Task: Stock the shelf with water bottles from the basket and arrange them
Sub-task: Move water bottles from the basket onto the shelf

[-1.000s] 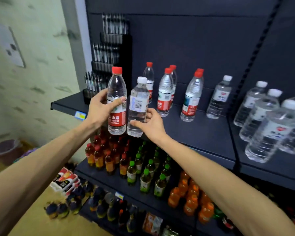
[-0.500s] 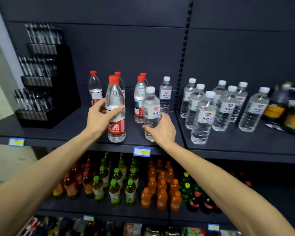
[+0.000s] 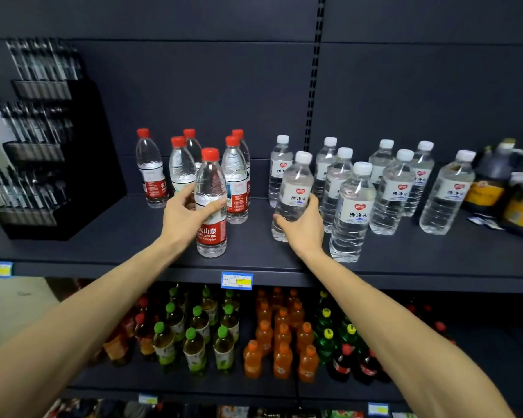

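My left hand point(image 3: 184, 215) grips a red-capped water bottle point(image 3: 211, 188) with a red label, standing upright near the front of the dark shelf point(image 3: 109, 236). Behind it stand several more red-capped bottles point(image 3: 151, 170). My right hand point(image 3: 303, 224) is wrapped around a white-capped water bottle point(image 3: 295, 182), tilted slightly left, its base at the shelf surface. Several white-capped bottles point(image 3: 352, 212) stand to its right. No basket is in view.
A black tiered rack of pens point(image 3: 43, 146) occupies the shelf's left end. Dark sauce bottles point(image 3: 495, 182) sit at the far right. A price tag point(image 3: 236, 280) hangs on the shelf edge. The shelf below holds green-capped tea and orange drink bottles point(image 3: 281, 342).
Both hands moved forward and apart, carrying the bottles onto the shelf. The red-capped bottle now stands by its group, the white-capped one by the white group. My view turned right to face the shelf.
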